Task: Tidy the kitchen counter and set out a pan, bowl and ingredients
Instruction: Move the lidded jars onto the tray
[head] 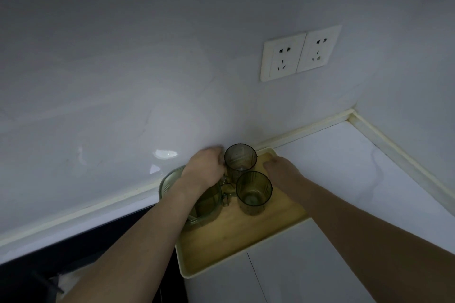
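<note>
Two bare forearms reach forward from the bottom edge, converging on a rectangular cream-rimmed tray with a wooden-coloured base (236, 243), which sits on the white surface (344, 174) in the corner and hangs a little over its front edge above white cabinet doors. On the tray, the nearer translucent green ribbed cup (254, 192) stands upright near the middle. To its left a green translucent pitcher (209, 202) is largely hidden under the left wrist. Farther back, a second translucent green cup (240, 157) stands upright near the tray's rear edge. The left hand (205, 167) lies knuckles-up just beside this rear cup, its fingers curled toward the cup's side; whether they actually grip it cannot be told. The right hand (280, 168) lies palm-down at the tray's far right corner, fingers bent onto the rim there. Behind, two white wall sockets (299, 53) sit on the grey wall.
</note>
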Demonstrator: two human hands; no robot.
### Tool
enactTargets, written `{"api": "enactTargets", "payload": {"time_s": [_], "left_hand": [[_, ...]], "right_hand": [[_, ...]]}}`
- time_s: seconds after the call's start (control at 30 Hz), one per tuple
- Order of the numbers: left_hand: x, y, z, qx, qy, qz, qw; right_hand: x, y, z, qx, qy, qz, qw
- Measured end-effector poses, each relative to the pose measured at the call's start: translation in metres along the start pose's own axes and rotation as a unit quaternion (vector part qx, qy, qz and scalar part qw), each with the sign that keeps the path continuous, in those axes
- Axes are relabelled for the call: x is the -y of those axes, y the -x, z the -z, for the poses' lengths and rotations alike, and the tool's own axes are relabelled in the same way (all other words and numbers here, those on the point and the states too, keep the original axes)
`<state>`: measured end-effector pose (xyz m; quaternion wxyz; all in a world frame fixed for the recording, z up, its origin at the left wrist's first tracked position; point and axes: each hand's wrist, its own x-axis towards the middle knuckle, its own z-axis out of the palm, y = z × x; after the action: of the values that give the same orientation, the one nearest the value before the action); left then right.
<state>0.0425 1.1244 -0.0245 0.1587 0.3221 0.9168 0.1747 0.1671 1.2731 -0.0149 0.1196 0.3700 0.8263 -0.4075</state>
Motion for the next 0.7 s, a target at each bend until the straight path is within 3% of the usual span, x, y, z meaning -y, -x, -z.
{"api": "enactTargets", "payload": {"time_s": [0.27,0.47,0.7], "left_hand": [[-0.016,0.095,0.028,-0.086,-0.025,-0.033,0.995],[-0.016,0.211,0.073,-0.164,-0.053,-0.007,0.985],[0.015,0.379,0.108,-0.232,-0.097,0.081,0.964]], "right_hand": [[0.016,0.091,0.006,-0.063,0.016,0.111,0.992],[0.035,0.189,-0.010,-0.122,0.110,0.264,0.950],[0.074,0.305,-0.063,-0.041,0.169,0.390,0.904]]}}
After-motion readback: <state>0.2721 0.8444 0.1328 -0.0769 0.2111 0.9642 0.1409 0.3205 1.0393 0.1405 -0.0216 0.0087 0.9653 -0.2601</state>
